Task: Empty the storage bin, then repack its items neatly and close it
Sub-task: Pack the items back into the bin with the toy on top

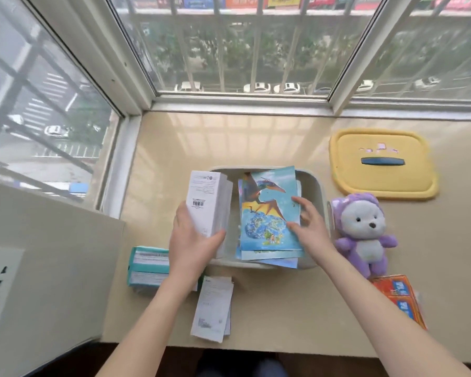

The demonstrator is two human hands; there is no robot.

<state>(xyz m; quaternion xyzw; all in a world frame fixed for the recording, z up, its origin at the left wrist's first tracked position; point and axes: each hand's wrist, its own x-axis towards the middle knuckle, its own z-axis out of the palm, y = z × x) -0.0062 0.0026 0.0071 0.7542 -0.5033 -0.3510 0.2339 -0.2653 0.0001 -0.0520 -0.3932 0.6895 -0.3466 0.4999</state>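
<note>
A pale storage bin [314,186] stands open in the middle of the sill. Inside it lies a stack of picture books [267,213], the top one showing a pterosaur. My right hand [309,227] rests on the right edge of that stack, fingers spread. My left hand [193,240] holds a white box [208,202] upright over the bin's left side. The yellow lid [381,164] with a blue handle lies flat at the back right, away from the bin.
A purple plush bear [362,232] lies right of the bin, an orange packet [400,297] below it. Teal boxes [147,268] sit at the front left, two white boxes [214,308] near the front edge. Windows enclose the back and left.
</note>
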